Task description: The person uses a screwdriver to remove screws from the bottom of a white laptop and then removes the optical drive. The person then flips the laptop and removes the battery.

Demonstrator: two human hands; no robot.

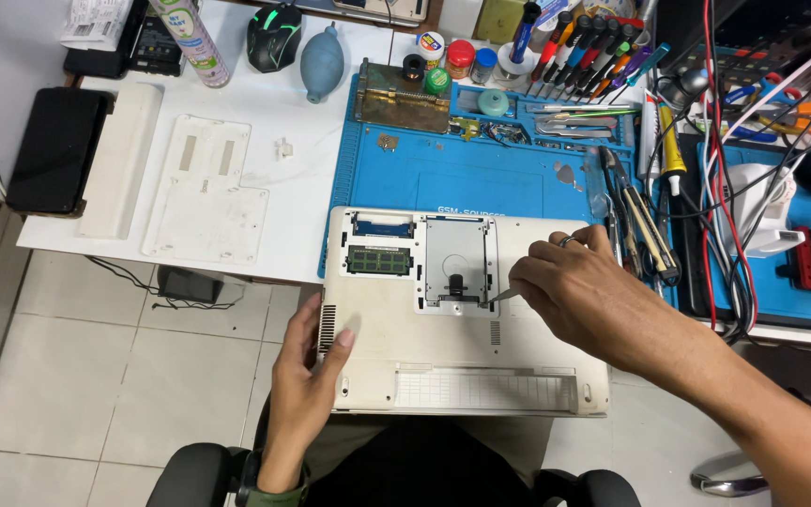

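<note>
While the left hand (307,376) lies flat, fingers spread, on the near-left corner of the white laptop (452,371), the right hand (574,286) pinches a thin metal tool (505,295) with fingers closed narrowly around it, its tip touching the right edge of the empty drive bay (457,263). The laptop rests upside down, half on the blue mat (462,174) and half over the person's lap, with its bottom cover off.

To work that edge well, I judge the tool tip should stay low and shallow against the bay frame, levering gently rather than stabbing, since the green memory board (377,260) sits just to the left. The flat palm is sensibly placed: steady downward pressure there keeps the overhanging case from tipping.

Counting what shows: one laptop, one open bay, one memory board visible, and one tool in hand. On the white table (283,202) to the left lie one removed cover plate (204,202), one long white strip (119,160) and one black slab (53,150). Behind them stand one black mouse (274,36) and one blue-grey air blower (321,61). The row of screwdrivers (584,47) at the back holds several; I cannot count them exactly.
</note>
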